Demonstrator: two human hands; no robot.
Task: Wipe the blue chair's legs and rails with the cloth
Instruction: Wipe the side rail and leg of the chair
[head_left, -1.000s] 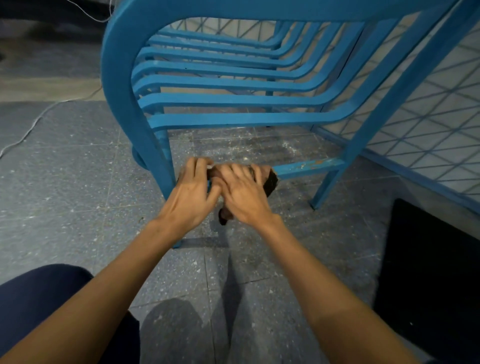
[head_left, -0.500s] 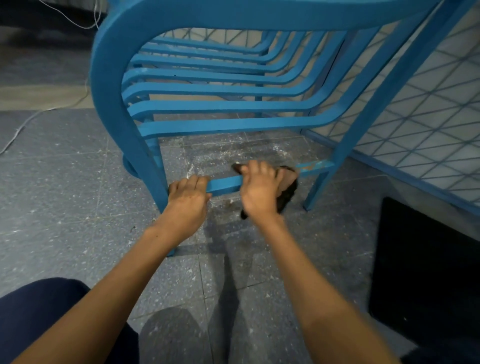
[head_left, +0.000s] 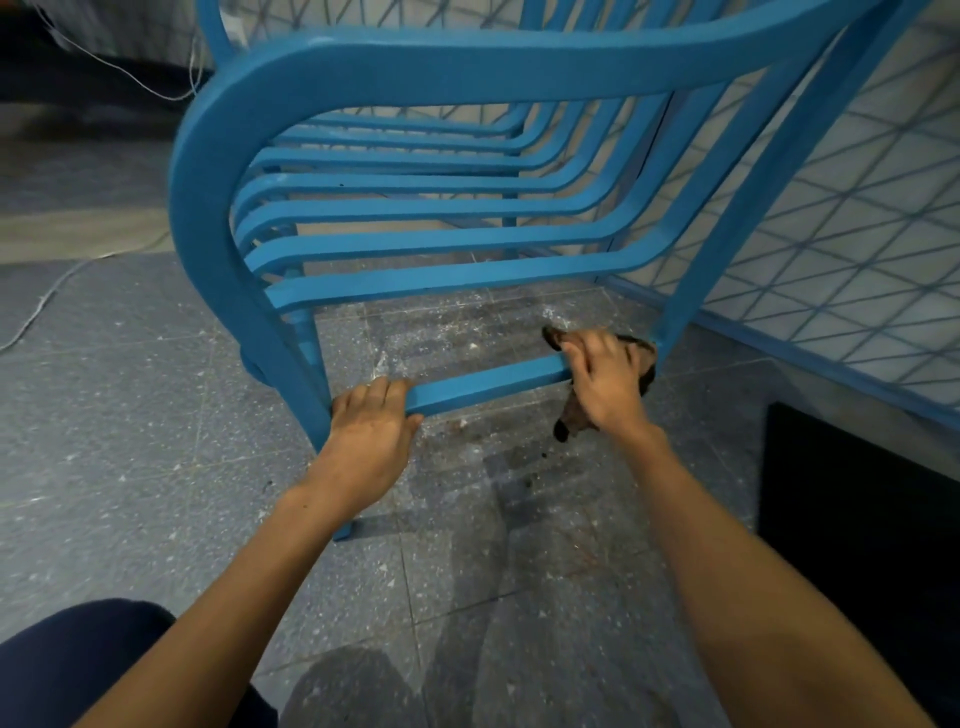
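Grey speckled floor tiles (head_left: 156, 426) lie under the blue chair (head_left: 363, 62), which stands beside a tiled wall (head_left: 857, 249) on the right; the left hand (head_left: 371, 431) has its fingers curled over the left end of the low rail (head_left: 488, 387); the right hand (head_left: 605, 384) clamps a brown cloth (head_left: 647, 358) round the rail's right end, touching the right leg (head_left: 727, 234); a black mat (head_left: 857, 519) lies near right.

Both arms outstretched, left hand (head_left: 371, 426) and right hand (head_left: 605, 387) apart (fingers (head_left: 382, 389) curled).
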